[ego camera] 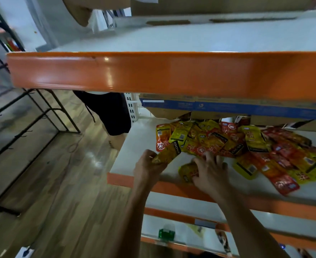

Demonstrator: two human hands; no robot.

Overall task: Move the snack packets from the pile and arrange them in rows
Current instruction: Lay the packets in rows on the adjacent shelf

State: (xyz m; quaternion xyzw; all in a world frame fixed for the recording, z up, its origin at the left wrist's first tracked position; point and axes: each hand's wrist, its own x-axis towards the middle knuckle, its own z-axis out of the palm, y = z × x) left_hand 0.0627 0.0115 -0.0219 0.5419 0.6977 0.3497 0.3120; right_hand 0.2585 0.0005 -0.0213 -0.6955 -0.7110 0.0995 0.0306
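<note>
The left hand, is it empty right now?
No, the left hand grips a yellow snack packet at the near left edge of the pile of packets.

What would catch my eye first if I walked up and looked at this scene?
Probably the bright pile of red and yellow snack packets heaped on the white shelf, right of centre. Next, the thick orange beam crossing the upper view. In front, the left hand holds a yellow packet while the right hand rests on another packet.
</note>
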